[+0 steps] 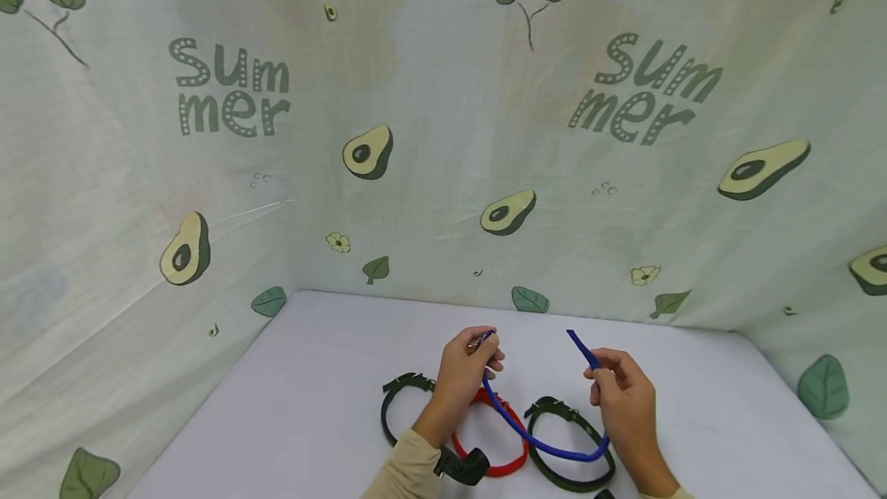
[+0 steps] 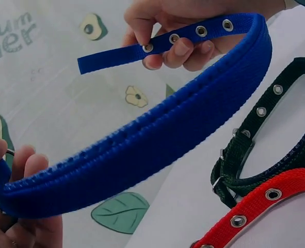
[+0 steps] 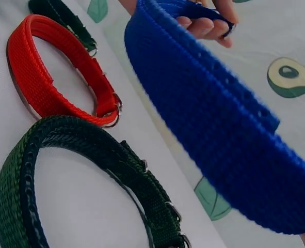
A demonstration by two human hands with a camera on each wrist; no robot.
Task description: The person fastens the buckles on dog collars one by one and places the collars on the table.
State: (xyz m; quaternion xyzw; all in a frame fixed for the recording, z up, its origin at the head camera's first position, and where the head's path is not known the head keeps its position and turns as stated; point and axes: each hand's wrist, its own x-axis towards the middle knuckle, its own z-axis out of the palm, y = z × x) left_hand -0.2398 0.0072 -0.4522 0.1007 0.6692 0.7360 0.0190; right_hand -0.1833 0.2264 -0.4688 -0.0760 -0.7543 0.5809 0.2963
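Observation:
A blue collar (image 1: 564, 453) hangs unbuckled in a U between both hands, above the table. My left hand (image 1: 466, 364) pinches its metal buckle end, partly hidden by the fingers. My right hand (image 1: 624, 395) pinches the other end between thumb and fingers, with the flat tip sticking out past them. In the left wrist view that end shows several metal eyelets, and the collar's padded band (image 2: 142, 147) spans the frame. The right wrist view shows the woven blue band (image 3: 209, 124) close up.
On the white table (image 1: 277, 406) lie three buckled collars in a row: a dark green one (image 1: 384, 410) at left, a red one (image 1: 509, 470) in the middle, and another dark green one (image 1: 568, 483) at right. A printed cloth (image 1: 443, 252) with avocados hangs behind and at the sides.

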